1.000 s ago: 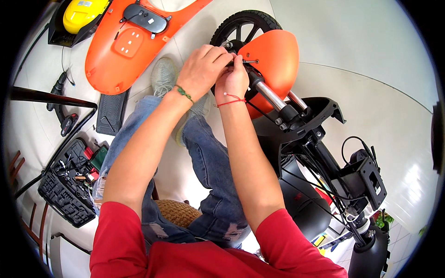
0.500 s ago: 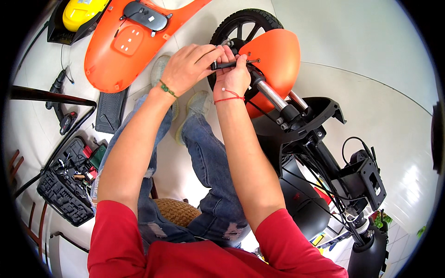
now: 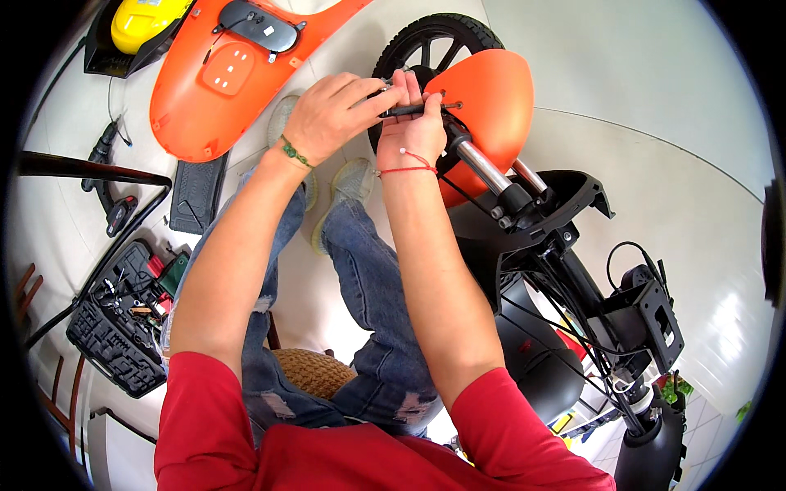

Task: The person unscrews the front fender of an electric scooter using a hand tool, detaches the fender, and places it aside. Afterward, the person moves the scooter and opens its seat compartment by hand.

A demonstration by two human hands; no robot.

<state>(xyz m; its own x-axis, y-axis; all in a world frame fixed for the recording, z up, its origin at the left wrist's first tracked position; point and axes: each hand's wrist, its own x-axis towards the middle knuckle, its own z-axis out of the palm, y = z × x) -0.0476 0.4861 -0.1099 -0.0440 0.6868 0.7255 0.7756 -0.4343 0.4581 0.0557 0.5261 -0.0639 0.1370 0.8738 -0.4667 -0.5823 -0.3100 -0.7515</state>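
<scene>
A slim screwdriver-like tool with a black handle lies across the fingers of my right hand, palm up, thumb over it. My left hand pinches the handle end, its fingers partly hiding it. The metal shaft points right and its tip meets a hole or screw in the side of the orange front fender; which one I cannot tell. Behind my fingers is the black spoked front wheel. The fork's silver tubes run from the wheel toward the black frame of the vehicle.
An orange body panel with a dark oval part lies on the floor at left. Farther left are a yellow-and-black item, a cordless drill and an open toolbox. Black cables hang around the steering column at right.
My left fingers have shifted slightly over the tool's handle, and it shows less at that end. The right hand has moved very slightly right.
</scene>
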